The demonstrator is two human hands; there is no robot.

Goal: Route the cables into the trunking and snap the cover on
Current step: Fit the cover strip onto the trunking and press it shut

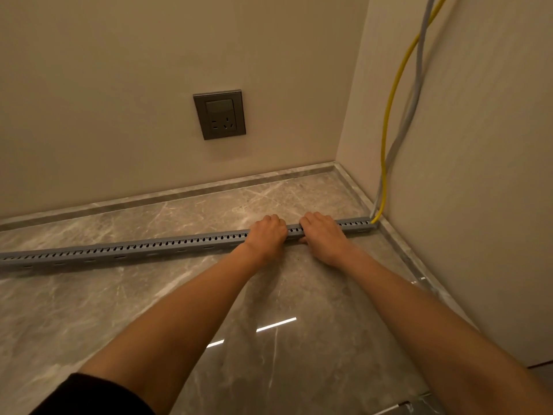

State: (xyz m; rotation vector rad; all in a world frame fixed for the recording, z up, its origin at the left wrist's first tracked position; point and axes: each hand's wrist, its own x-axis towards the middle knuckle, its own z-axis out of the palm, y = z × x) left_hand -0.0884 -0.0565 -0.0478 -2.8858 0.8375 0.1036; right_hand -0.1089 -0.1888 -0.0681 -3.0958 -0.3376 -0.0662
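A long grey slotted trunking (143, 248) lies across the marble floor from the left edge to the right wall. A yellow cable (389, 109) and a grey cable (414, 97) hang down the right wall and enter the trunking's right end. My left hand (266, 235) and my right hand (324, 236) rest side by side on top of the trunking near its right end, fingers curled over its far edge. Whether the cover is on under my hands cannot be told.
A grey wall socket (220, 114) sits on the back wall above the marble skirting (179, 194). The glossy marble floor (269, 339) stretches toward me. A metal object (401, 407) shows at the bottom right edge.
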